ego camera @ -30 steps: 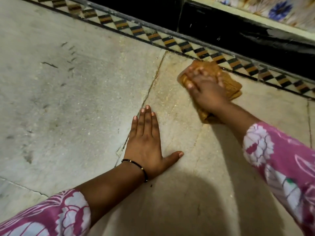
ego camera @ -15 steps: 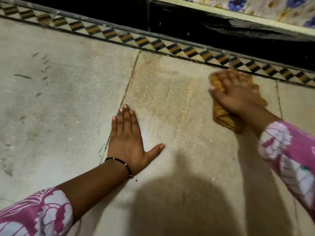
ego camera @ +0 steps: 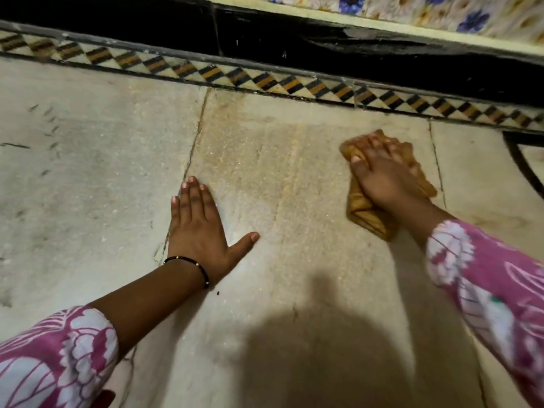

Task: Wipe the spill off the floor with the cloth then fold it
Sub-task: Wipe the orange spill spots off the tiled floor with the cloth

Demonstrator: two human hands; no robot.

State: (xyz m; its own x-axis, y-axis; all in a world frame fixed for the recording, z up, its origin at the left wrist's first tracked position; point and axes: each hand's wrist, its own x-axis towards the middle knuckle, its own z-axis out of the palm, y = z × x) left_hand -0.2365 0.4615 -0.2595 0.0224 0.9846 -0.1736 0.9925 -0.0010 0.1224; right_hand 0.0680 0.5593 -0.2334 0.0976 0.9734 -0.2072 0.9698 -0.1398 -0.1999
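Here there are two hands and one cloth [ego camera: 363, 212]. The cloth is orange-brown, bunched into a thick crumpled wad, and lies on the pale stone floor [ego camera: 97, 201] toward the right, near the patterned border strip [ego camera: 265, 82] of black, orange and cream triangles. The right hand [ego camera: 385, 178] presses down on top of it with fingers fairly straight and laid over the fabric, covering most of its middle; the picture is blurred there. The left hand [ego camera: 200, 228] rests flat on the floor with fingers straight and thumb spread, holding nothing, well apart from the cloth. A thin black bracelet [ego camera: 191, 267] circles its wrist. Both arms wear pink sleeves [ego camera: 485, 278] with white flowers. A faint yellowish stain [ego camera: 265, 160] tints the slab between the hands. A dark shadow [ego camera: 318, 348] covers the floor below.
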